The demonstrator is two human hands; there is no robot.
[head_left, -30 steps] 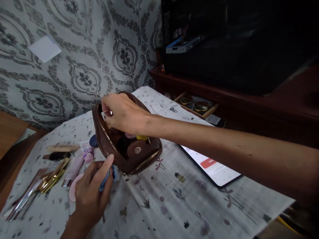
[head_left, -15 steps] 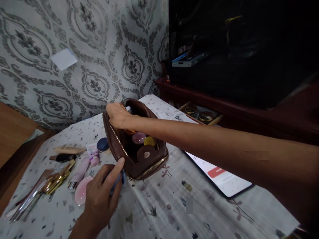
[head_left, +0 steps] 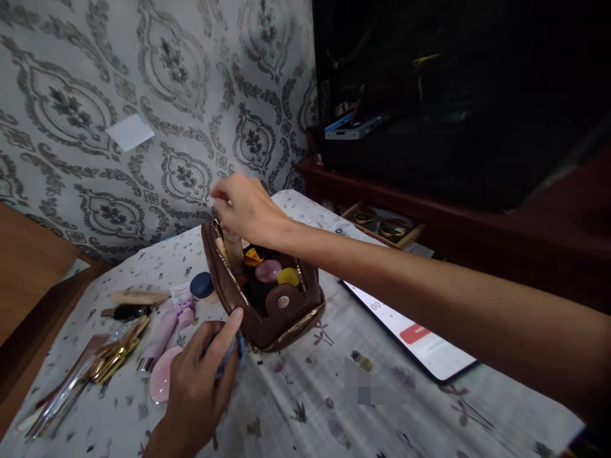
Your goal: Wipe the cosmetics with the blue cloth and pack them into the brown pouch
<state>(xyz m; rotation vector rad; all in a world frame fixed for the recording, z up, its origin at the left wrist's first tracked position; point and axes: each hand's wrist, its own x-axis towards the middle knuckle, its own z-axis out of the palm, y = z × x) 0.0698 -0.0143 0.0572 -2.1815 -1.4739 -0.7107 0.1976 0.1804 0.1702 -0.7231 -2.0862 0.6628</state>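
Brown bag, one: on the counter, unzipped and open at the top; round snap on its flap, brass-coloured zip along the rim. Contents visible: a glossy pink-purple oval piece, a yellow round piece, a small orange item, and beige pieces towards the left end.

Right hand, one: above the left end of the bag's opening, fingers bent and blurred. A pale beige shape showed just below it; whether the hand gripped this could not be told.

Left hand, one: beside the bag's near side, index fingertip at its wall, fingers curled about a crumpled blue item.

Left of the bag, laid out on the patterned white cloth: a dark blue round lid, nearest the bag; a small white-and-purple tube; a beige tube; a black item; a pale lilac tube; gold and silver wrapped articles; a pink oval, beside the left hand.

Phone, one: right of the bag, screen lit, red button showing, partly covered by the right forearm.

Drawer, one: open beyond the cloth, holding gold-rimmed round articles.
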